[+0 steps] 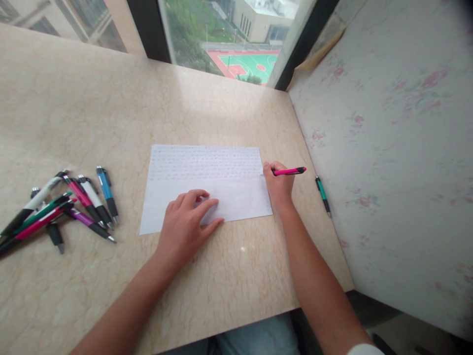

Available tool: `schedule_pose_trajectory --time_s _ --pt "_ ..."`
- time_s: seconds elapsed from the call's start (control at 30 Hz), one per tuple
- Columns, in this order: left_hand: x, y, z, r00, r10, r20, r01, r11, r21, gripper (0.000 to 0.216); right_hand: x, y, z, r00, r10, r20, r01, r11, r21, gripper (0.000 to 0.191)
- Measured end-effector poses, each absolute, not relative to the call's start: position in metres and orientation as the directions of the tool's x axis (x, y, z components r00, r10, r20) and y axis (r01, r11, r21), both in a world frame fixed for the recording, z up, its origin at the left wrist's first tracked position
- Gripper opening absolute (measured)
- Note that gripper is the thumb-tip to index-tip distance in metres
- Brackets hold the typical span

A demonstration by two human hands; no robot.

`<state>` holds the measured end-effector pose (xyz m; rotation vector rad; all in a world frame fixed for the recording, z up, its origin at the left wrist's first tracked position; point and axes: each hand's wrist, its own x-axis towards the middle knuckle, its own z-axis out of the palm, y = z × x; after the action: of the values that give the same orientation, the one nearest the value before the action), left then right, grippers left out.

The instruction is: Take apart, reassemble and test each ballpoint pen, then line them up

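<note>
A white sheet of paper [236, 195] lies on the stone-patterned surface, its upper part covered with rows of small handwriting that I cannot read. My left hand [188, 217] rests on the paper's lower edge with its fingers spread, holding nothing. At the right edge of the sheet, my right hand [280, 186] is closed round a pink pen [290, 171]. The pen's clip end points right; its tip, near the end of the lowest written row, is mostly hidden by my fingers.
Several pens lie piled at the left, among them a purple pen [86, 220] and a blue pen [106, 191]. A green pen [322, 196] lies along the flowered wall [391, 148] at the right. Window frames [150, 29] border the far edge.
</note>
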<state>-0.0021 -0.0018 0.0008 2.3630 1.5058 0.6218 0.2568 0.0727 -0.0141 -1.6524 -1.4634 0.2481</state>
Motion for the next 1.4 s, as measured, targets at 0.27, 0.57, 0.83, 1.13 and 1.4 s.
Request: schedule_pose_trajectory --time_s 0.27,0.57,0.83,1.13,1.4 --pt "-0.002 -0.002 0.001 0.369 0.905 0.211 0.79 -0.425 0.442 0.031 0.259 0.071 -0.013 0.321 0.873 0.368 0.65 0.08 -0.756 0.038" --pt "-0.001 -0.002 0.001 0.371 0.907 0.198 0.785 -0.42 0.455 0.031 0.269 0.066 -0.014 0.371 0.915 0.161 0.151 0.111 -0.982 0.032" --pt "-0.001 -0.002 0.002 0.37 0.911 0.183 0.778 -0.412 0.474 0.033 0.257 0.053 0.008 0.279 0.955 0.102 -0.091 0.132 -0.987 0.048" --pt "0.0 -0.001 0.002 0.379 0.906 0.187 0.769 -0.421 0.481 0.032 0.22 0.04 0.012 0.099 0.994 -0.036 -0.132 -0.023 -0.991 0.073" --pt "0.0 -0.003 0.002 0.372 0.911 0.177 0.764 -0.409 0.498 0.03 0.209 0.034 0.013 -0.03 0.997 -0.078 -0.254 -0.083 -0.964 0.026"
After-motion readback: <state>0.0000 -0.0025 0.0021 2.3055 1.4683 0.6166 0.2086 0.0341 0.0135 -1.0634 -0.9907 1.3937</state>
